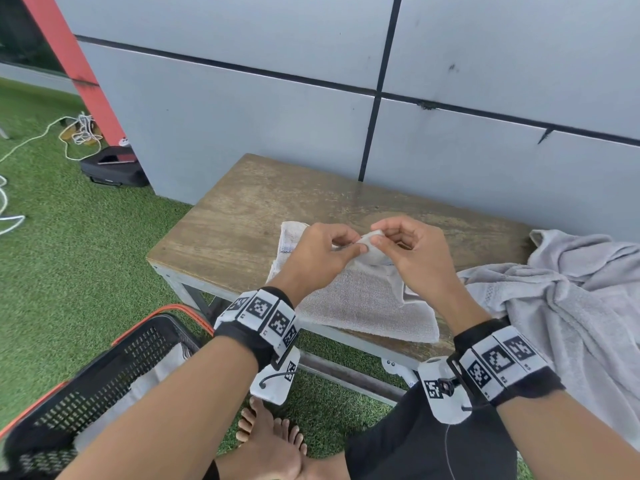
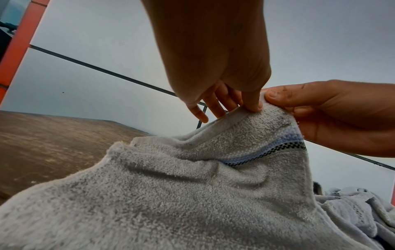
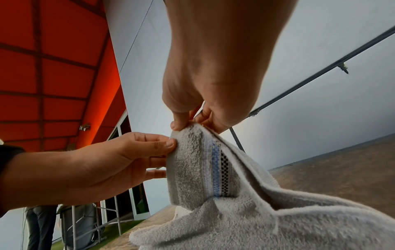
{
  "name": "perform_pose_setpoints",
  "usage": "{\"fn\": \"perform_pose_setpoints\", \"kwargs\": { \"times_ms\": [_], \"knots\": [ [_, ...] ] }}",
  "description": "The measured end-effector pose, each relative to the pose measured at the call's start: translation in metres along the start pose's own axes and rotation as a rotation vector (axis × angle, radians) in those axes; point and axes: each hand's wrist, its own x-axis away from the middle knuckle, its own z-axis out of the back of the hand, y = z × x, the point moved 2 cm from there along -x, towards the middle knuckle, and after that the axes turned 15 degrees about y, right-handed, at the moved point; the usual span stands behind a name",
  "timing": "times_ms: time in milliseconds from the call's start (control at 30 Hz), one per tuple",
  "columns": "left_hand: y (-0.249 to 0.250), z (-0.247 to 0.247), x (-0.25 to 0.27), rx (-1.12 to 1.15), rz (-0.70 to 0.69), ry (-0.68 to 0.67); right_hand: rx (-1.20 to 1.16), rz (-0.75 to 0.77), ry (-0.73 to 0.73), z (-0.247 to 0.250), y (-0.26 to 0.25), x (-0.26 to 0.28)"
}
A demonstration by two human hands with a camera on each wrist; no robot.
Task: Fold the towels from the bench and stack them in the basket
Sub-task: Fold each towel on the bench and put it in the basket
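Both forearms reached forward from the bottom of the head view, each wrist wrapped in a band with black-and-white markers. Ahead of them stood the wooden table [image 1: 242,209], set against a grey panelled wall [image 1: 242,98] on green artificial grass [image 1: 69,237]. A heap of pale grey towels [image 1: 571,306] lay bunched on the table's right end. Left of the person, a black basket [image 1: 104,368] with an orange rim sat on the grass, a light cloth lying inside it. One small grey towel [image 1: 363,299] lay on the table's near edge, partly hanging over it, with one corner lifted. That corner bore a blue stripe and a black checked band. The left hand [image 1: 322,251] pinched the raised corner between thumb and fingers [image 3: 158,145], and the right hand [image 1: 412,251] pinched the same corner just beside it, its fingers [image 2: 278,96] clenched on the cloth.
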Motion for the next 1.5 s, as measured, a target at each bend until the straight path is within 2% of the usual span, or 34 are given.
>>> {"fn": "perform_pose_setpoints", "kwargs": {
  "times_ms": [200, 333, 567, 867, 1133, 1300, 1500],
  "knots": [
    [-0.002, 0.002, 0.002, -0.029, 0.017, -0.045, -0.024, 0.009, 0.022, 0.004, -0.002, -0.001],
    [-0.011, 0.01, -0.001, -0.154, 0.043, -0.115, -0.124, -0.013, 0.094, 0.015, -0.009, -0.015],
    [-0.021, 0.037, -0.012, -0.225, 0.104, -0.074, -0.143, 0.02, 0.166, 0.04, -0.013, -0.04],
    [-0.038, 0.075, -0.015, -0.362, 0.078, -0.049, -0.142, -0.027, 0.323, 0.056, 0.003, -0.047],
    [-0.039, 0.102, -0.02, -0.398, 0.071, 0.015, -0.087, -0.087, 0.385, 0.064, 0.014, -0.055],
    [-0.022, 0.116, -0.028, -0.429, 0.038, 0.076, -0.023, -0.096, 0.394, 0.068, 0.009, -0.061],
    [-0.003, 0.131, -0.048, -0.309, 0.092, 0.212, 0.02, -0.092, 0.411, 0.077, -0.004, -0.073]
  ]
}}
